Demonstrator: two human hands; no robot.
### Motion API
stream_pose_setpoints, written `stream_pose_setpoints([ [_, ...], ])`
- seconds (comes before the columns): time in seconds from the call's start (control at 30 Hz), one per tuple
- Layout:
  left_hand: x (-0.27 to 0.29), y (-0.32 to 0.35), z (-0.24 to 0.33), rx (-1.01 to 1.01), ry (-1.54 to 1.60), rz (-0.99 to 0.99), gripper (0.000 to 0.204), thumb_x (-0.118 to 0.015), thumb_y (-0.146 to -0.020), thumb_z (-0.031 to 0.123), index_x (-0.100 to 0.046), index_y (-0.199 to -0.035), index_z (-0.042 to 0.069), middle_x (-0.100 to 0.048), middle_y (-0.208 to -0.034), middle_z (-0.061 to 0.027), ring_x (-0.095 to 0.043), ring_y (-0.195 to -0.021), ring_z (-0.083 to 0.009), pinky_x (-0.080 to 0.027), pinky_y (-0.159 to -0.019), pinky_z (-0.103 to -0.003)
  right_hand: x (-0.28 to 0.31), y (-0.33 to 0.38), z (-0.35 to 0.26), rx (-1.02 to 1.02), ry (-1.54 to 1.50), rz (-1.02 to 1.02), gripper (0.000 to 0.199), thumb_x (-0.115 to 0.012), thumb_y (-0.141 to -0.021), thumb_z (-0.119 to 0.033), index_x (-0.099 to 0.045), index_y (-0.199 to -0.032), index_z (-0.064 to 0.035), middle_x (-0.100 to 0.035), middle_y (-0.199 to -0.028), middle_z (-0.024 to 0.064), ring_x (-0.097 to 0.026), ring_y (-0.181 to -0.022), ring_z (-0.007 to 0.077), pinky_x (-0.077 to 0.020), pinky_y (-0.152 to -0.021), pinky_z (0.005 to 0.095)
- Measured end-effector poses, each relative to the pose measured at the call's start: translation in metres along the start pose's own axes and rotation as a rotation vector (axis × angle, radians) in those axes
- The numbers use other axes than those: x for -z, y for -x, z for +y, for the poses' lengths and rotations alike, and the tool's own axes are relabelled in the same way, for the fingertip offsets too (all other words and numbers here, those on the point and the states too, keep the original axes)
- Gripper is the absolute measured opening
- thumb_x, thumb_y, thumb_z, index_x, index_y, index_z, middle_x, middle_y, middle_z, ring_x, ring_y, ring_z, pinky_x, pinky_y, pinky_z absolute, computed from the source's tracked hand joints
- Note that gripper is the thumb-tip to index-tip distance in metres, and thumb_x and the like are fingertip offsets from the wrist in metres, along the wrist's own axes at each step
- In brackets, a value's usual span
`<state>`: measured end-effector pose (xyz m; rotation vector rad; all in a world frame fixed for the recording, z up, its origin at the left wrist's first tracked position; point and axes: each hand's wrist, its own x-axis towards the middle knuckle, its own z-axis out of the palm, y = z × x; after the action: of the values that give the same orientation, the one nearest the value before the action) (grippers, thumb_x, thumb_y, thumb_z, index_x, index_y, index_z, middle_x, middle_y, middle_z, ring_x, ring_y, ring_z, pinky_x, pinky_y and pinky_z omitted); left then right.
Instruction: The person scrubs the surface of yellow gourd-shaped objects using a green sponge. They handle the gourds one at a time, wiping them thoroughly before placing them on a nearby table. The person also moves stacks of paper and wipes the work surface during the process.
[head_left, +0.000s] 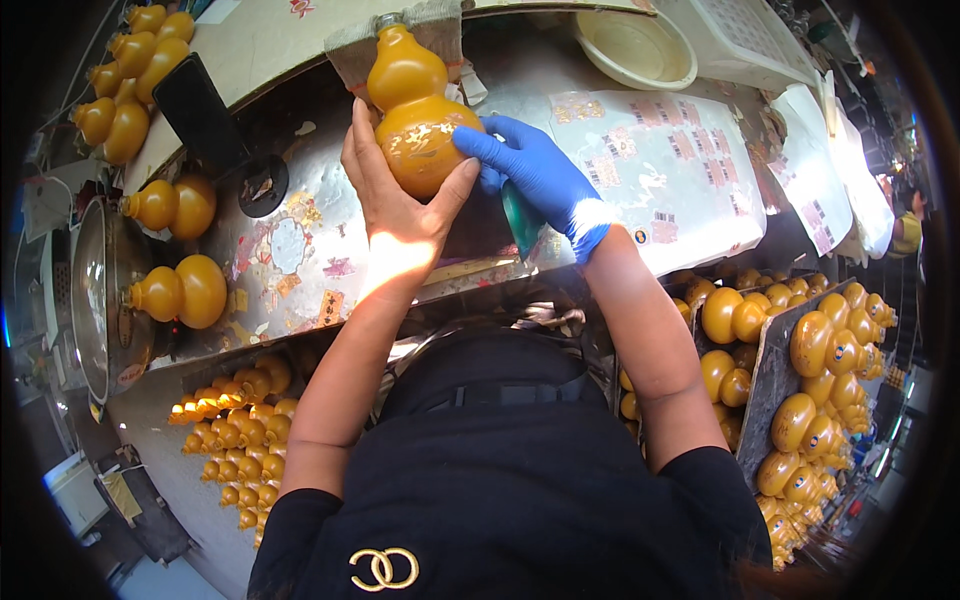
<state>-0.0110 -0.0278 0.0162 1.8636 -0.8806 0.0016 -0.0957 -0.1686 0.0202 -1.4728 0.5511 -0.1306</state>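
Observation:
A glossy ochre gourd-shaped bottle point(405, 85) with a metal cap leans back against a cloth-covered rest point(350, 58) at the far edge of the bench. Gold markings show on its lower bulb. My bare left hand point(405, 205) is closed around that bulb from below, thumb on its right side. My right hand point(535, 170), in a blue glove, presses a fingertip to the bulb's right side. Its other fingers are curled around a flat green piece point(518, 218), which hangs below the palm. Whether that piece is cloth or plastic I cannot make out.
Two more gourd bottles point(203, 290) lie at the bench's left, by a round metal pan point(95, 300) and a black phone-like slab on a stand point(205, 110). Sticker sheets point(680, 150) cover the right side, near a cream basin point(640, 50). Gourd bottles point(815, 340) crowd both lower sides.

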Motion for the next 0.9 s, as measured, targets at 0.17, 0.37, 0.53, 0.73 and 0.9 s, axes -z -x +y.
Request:
stream_pose_setpoints([
  [0.17, -0.003, 0.002, 0.001, 0.000, 0.007, 0.014, 0.103, -0.079, -0.071, 0.023, -0.011, -0.147, 0.004, -0.024, -0.138, -0.0235, -0.032, -0.129, -0.0377, -0.032, -0.107, -0.043, 0.001, -0.004, 0.010, 0.025, -0.082, -0.004, 0.061, -0.066, -0.080, -0.055, -0.063, -0.105, 0.0006, -0.060, -0.080, 0.0040, -0.054, -0.072, 0.0099, -0.0446, -0.066, 0.0245],
  [0.37, -0.001, 0.004, -0.001, -0.022, -0.006, 0.012, 0.103, -0.078, -0.069, 0.020, -0.013, -0.147, 0.005, -0.025, -0.138, -0.0225, -0.033, -0.129, -0.0367, -0.032, -0.107, -0.042, 0.003, 0.002, 0.005, 0.004, 0.023, -0.032, 0.065, -0.071, -0.078, -0.051, -0.058, -0.115, 0.0014, -0.059, -0.076, 0.0016, -0.054, -0.068, 0.0084, -0.0455, -0.065, 0.0226],
  [0.53, 0.001, 0.003, -0.002, -0.001, 0.024, -0.014, 0.103, -0.078, -0.068, 0.020, -0.014, -0.147, 0.005, -0.026, -0.138, -0.0224, -0.034, -0.129, -0.0363, -0.032, -0.107, -0.042, -0.001, 0.003, 0.005, 0.037, 0.063, 0.011, 0.069, -0.073, -0.076, -0.052, -0.057, -0.117, 0.0013, -0.059, -0.073, 0.0016, -0.055, -0.066, 0.0085, -0.0463, -0.065, 0.0225],
  [0.73, 0.002, 0.004, -0.003, -0.009, -0.004, -0.025, 0.102, -0.077, -0.068, 0.018, -0.014, -0.147, 0.006, -0.026, -0.139, -0.0226, -0.032, -0.130, -0.0369, -0.031, -0.108, -0.043, 0.005, 0.000, 0.002, -0.066, 0.012, 0.019, 0.062, -0.066, -0.082, -0.052, -0.059, -0.116, -0.0003, -0.061, -0.073, 0.0032, -0.055, -0.064, 0.0108, -0.0457, -0.062, 0.0245],
  [0.9, 0.011, 0.002, -0.007, 0.027, 0.087, -0.097, 0.100, -0.074, -0.069, 0.023, -0.015, -0.147, 0.006, -0.025, -0.140, -0.0226, -0.031, -0.131, -0.0365, -0.030, -0.109, -0.043, 0.012, 0.012, 0.000, -0.001, -0.107, -0.116, 0.059, -0.064, -0.086, -0.044, -0.054, -0.126, -0.0015, -0.064, -0.075, 0.0041, -0.055, -0.063, 0.0100, -0.0440, -0.065, 0.0233],
])
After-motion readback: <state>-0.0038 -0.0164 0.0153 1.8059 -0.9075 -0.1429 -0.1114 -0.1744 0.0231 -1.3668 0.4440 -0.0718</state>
